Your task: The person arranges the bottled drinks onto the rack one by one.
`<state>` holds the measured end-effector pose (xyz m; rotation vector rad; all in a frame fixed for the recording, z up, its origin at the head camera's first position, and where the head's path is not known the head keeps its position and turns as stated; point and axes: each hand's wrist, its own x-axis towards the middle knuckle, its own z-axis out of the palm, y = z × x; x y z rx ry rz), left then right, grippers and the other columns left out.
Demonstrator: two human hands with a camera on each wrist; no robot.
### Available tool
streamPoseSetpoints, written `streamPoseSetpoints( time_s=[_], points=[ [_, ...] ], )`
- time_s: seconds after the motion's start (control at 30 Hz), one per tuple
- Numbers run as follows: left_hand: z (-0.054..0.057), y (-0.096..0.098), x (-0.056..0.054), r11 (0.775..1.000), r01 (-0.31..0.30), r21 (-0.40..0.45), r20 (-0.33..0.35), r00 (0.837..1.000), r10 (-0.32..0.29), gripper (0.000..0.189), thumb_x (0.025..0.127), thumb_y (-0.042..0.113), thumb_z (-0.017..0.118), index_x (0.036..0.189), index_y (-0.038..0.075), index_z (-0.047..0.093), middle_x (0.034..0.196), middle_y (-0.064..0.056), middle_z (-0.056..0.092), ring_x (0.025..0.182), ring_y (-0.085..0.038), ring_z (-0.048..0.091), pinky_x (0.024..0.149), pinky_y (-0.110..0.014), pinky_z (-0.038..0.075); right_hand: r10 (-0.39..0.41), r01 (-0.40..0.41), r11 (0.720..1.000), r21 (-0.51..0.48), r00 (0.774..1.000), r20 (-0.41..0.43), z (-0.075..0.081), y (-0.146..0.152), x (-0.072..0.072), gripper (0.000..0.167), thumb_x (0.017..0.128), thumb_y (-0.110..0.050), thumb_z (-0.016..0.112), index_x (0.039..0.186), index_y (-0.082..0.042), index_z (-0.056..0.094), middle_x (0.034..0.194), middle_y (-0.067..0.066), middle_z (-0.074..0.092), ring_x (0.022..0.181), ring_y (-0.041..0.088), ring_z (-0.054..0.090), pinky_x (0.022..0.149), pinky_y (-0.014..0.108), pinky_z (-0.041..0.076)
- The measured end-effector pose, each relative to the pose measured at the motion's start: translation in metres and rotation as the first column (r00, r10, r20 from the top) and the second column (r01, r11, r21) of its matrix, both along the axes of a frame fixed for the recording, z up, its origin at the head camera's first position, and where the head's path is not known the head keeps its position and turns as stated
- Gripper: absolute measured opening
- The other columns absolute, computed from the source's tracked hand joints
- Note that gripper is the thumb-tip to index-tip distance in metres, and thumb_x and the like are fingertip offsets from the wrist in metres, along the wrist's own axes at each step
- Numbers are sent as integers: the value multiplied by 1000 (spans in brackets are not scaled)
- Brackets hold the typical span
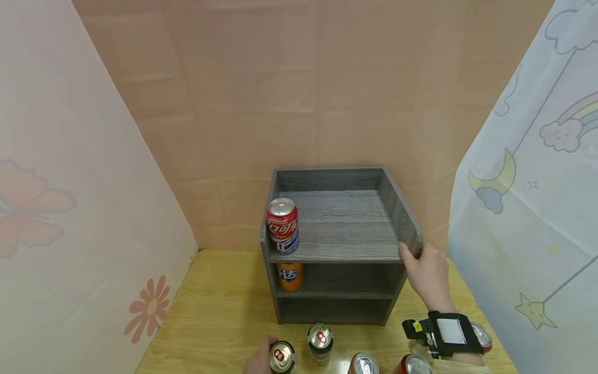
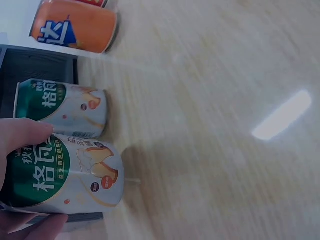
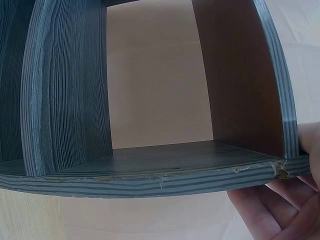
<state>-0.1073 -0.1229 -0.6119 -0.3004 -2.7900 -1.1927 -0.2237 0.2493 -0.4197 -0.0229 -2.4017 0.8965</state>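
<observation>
My left hand [image 1: 258, 358] grips a green-and-white drink can [image 2: 65, 172] with Chinese lettering, thumb on one side and fingers on the other. Whether its base touches the table is not clear. Right beside it stands a matching can [image 1: 320, 343], upright before the shelf. A grey wood-grain shelf [image 1: 336, 223] stands at the middle of the table. With my right hand [image 1: 427, 272] I hold the front edge of its right side panel; in the right wrist view the fingers [image 3: 255, 210] lie on the panel's outer face.
A red cola can [image 1: 282, 226] stands at the left of the shelf's top level, above an orange soda can [image 1: 290, 277] on the level below. Another orange can [image 1: 364, 363] and red cans [image 1: 416, 365] stand at the table's front right. Printed cloths [image 1: 528, 208] hang at both sides.
</observation>
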Motion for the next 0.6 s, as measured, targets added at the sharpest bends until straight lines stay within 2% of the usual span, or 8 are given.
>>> streamPoseSetpoints(
  time_s=[0.13,0.23,0.33,0.43,0.53,0.6],
  points=[
    [6,2,-7,1000,7,25,-2,1000,-6,72,65,23,95,119,4,51,90,-5,66,69,-17,63,58,-35,49,-2,2,1000,-5,1000,-6,0,0,0,38,99,-20,67,70,-4,46,53,2,39,44,19,40,42,33,30],
    [7,3,-11,998,30,50,-36,999,-28,72,66,17,94,121,3,50,95,-6,66,76,-18,66,63,-36,53,0,0,1000,-4,1000,-7,-1,0,1,39,99,-20,66,70,-4,46,53,2,38,44,19,40,42,32,30],
    [6,6,-16,998,36,43,-137,990,-30,72,63,13,94,120,4,51,101,-4,65,83,-17,66,69,-37,55,0,0,1000,-5,1000,-13,-1,0,1,39,98,-19,67,70,-5,45,53,2,38,44,19,40,42,32,29],
    [7,10,-23,1000,13,26,-221,975,-7,75,58,9,95,120,6,54,108,0,59,90,-17,64,72,-37,56,-2,2,1000,-7,1000,-9,-1,0,1,39,98,-20,67,70,-5,45,53,2,39,43,18,40,42,32,30],
    [7,13,-29,1000,-13,11,-280,960,16,78,54,6,96,121,9,56,112,3,52,97,-18,61,75,-37,56,-4,4,1000,-9,1000,-5,0,-1,1,39,99,-20,66,70,-5,45,53,2,39,43,19,40,42,32,30],
    [8,15,-33,1000,-28,4,-305,952,28,81,52,4,96,123,8,57,115,3,53,100,-19,61,79,-39,56,-7,7,1000,-10,1000,-3,0,-1,1,39,99,-21,66,70,-5,45,53,2,38,44,19,40,42,32,30]
  ],
)
